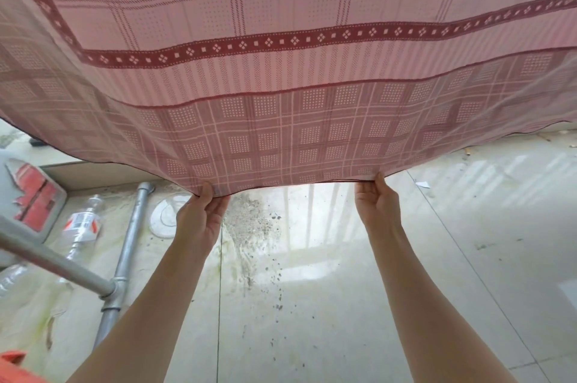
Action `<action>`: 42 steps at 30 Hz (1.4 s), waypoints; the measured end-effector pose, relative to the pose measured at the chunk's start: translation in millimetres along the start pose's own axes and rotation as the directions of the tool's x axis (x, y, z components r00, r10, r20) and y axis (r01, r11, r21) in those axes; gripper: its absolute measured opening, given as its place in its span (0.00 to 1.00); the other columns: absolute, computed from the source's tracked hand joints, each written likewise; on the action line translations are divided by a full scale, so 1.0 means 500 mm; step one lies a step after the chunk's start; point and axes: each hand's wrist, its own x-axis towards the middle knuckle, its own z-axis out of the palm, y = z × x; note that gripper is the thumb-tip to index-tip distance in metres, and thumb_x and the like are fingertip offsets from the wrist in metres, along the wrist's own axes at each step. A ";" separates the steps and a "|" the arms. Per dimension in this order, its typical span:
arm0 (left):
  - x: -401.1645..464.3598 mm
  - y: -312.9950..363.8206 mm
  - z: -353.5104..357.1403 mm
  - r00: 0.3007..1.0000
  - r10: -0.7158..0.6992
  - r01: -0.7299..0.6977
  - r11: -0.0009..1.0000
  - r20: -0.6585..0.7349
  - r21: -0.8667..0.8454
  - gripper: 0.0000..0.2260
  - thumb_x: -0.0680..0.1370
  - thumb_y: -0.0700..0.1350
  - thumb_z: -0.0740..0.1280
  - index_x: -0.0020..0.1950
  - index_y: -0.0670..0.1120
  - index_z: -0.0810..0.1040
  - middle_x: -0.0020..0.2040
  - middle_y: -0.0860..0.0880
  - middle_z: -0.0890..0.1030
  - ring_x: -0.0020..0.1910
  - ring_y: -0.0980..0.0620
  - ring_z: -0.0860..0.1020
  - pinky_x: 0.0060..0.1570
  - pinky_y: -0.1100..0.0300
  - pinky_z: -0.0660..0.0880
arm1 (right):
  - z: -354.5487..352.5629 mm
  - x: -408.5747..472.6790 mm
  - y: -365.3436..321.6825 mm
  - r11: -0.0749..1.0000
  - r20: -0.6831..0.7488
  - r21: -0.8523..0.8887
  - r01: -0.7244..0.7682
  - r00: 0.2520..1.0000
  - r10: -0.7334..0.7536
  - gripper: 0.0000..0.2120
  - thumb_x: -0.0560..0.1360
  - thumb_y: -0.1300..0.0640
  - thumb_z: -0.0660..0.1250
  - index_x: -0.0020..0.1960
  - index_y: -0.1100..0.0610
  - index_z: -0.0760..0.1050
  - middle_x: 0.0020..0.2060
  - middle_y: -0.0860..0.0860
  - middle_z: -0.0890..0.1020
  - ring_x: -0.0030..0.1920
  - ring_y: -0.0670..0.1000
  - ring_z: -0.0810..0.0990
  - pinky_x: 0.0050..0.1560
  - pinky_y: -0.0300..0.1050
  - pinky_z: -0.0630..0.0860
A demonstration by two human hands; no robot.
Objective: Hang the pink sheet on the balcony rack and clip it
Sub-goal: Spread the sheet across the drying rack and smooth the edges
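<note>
The pink sheet [281, 70], checked and with a dark red patterned band, hangs spread across the whole upper part of the head view. Its lower hem dips toward me. My left hand [199, 214] pinches the hem left of centre, thumb in front of the cloth. My right hand [376, 204] pinches the same hem further right. Both arms reach forward and up. The rack bar that carries the sheet is hidden above the frame. No clips are visible.
A grey metal pipe frame [125, 257] stands at the left, with a slanted rail [46, 254] crossing it. Empty plastic bottles [82, 226], a white round lid [165, 217] and a red-and-grey container [34, 195] lie on the dirty tiled floor [312, 304].
</note>
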 end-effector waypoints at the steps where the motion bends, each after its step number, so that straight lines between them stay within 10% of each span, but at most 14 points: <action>1: -0.002 -0.002 0.001 1.000 -0.003 0.003 1.000 0.001 -0.002 0.05 0.79 0.36 0.59 0.49 0.42 0.74 0.46 0.47 0.81 0.49 0.50 0.79 0.60 0.51 0.72 | -0.001 0.001 -0.001 1.000 -0.002 0.021 -0.003 1.000 0.003 0.10 0.79 0.66 0.56 0.48 0.64 0.76 0.37 0.55 0.85 0.39 0.49 0.85 0.52 0.45 0.78; 11: -0.019 -0.014 0.007 0.997 -0.072 0.070 0.987 -0.011 -0.147 0.05 0.79 0.35 0.59 0.48 0.41 0.74 0.33 0.49 0.84 0.50 0.49 0.78 0.56 0.52 0.73 | -0.010 -0.029 -0.019 0.999 -0.062 0.004 -0.039 0.997 0.040 0.11 0.76 0.70 0.57 0.52 0.62 0.75 0.35 0.51 0.85 0.38 0.47 0.84 0.41 0.37 0.80; 16: 0.010 0.007 0.014 0.994 -0.104 0.100 0.978 -0.014 -0.180 0.05 0.78 0.36 0.60 0.46 0.43 0.74 0.31 0.51 0.84 0.44 0.53 0.79 0.57 0.55 0.74 | -0.008 -0.027 -0.042 0.999 -0.035 0.038 -0.006 0.999 0.007 0.43 0.39 0.77 0.75 0.53 0.58 0.78 0.42 0.52 0.82 0.46 0.50 0.80 0.42 0.43 0.80; 20: 0.024 0.016 0.012 0.995 -0.095 0.095 0.985 0.004 -0.147 0.04 0.78 0.37 0.61 0.47 0.44 0.75 0.33 0.52 0.84 0.44 0.54 0.80 0.50 0.54 0.76 | 0.029 -0.039 -0.068 0.998 -0.084 0.042 0.045 0.996 -0.041 0.18 0.68 0.67 0.71 0.56 0.59 0.75 0.51 0.51 0.76 0.48 0.49 0.79 0.45 0.42 0.78; 31: 0.028 0.055 0.036 0.983 -0.181 0.179 0.978 -0.005 -0.109 0.04 0.78 0.37 0.61 0.46 0.45 0.74 0.43 0.50 0.80 0.47 0.54 0.78 0.57 0.53 0.73 | 0.100 -0.053 -0.133 0.979 -0.088 -0.158 0.127 0.986 -0.142 0.06 0.73 0.63 0.64 0.47 0.55 0.75 0.49 0.50 0.78 0.54 0.50 0.77 0.62 0.46 0.71; 35: 0.016 0.023 0.062 0.987 -0.154 0.144 0.970 -0.037 -0.196 0.04 0.79 0.39 0.60 0.46 0.44 0.73 0.36 0.52 0.82 0.41 0.57 0.79 0.59 0.54 0.72 | 0.097 -0.030 -0.187 0.959 0.003 -0.261 0.108 0.994 -0.111 0.08 0.77 0.63 0.59 0.54 0.59 0.74 0.50 0.52 0.80 0.49 0.47 0.82 0.54 0.41 0.77; 39: 0.017 -0.031 0.108 0.997 -0.056 0.039 0.955 -0.048 -0.294 0.06 0.79 0.41 0.60 0.42 0.44 0.72 0.34 0.53 0.79 0.34 0.59 0.77 0.65 0.56 0.70 | 0.097 0.040 -0.239 0.980 0.118 -0.199 0.011 0.993 0.013 0.26 0.56 0.65 0.77 0.54 0.61 0.79 0.54 0.53 0.82 0.59 0.51 0.78 0.63 0.48 0.71; 42: 0.001 -0.108 0.159 0.999 -0.035 0.027 0.952 -0.022 -0.303 0.03 0.78 0.43 0.62 0.50 0.44 0.73 0.50 0.49 0.76 0.55 0.54 0.77 0.67 0.54 0.67 | 0.079 0.065 -0.267 0.977 0.106 -0.196 -0.086 0.988 0.109 0.25 0.53 0.63 0.78 0.49 0.59 0.78 0.45 0.52 0.84 0.54 0.49 0.79 0.57 0.46 0.73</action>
